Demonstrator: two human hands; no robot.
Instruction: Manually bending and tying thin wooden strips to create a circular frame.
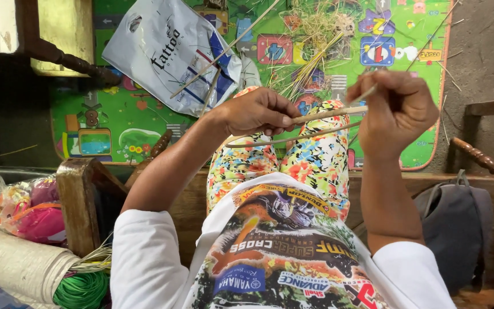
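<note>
At the far left we see a pink bundle in clear plastic [30, 209], a pale roll of woven cloth [18, 264] and a coil of green cord [82, 289] lying beside a wooden armrest [78, 197], close enough to reach without getting up. Above them a white plastic bag [167, 48] lies on the green play mat [110, 114] that covers the floor. Over our flower-print knees, the left hand [255, 111] is clenched around one end of the thin cane strips [321, 123], pinning them level. The right hand [398, 111] grips their other end between thumb and fingers, so the strips are stretched between both hands. A heap of straw [315, 28] lies beyond on the mat, and a grey backpack [458, 223] rests at the far right.
</note>
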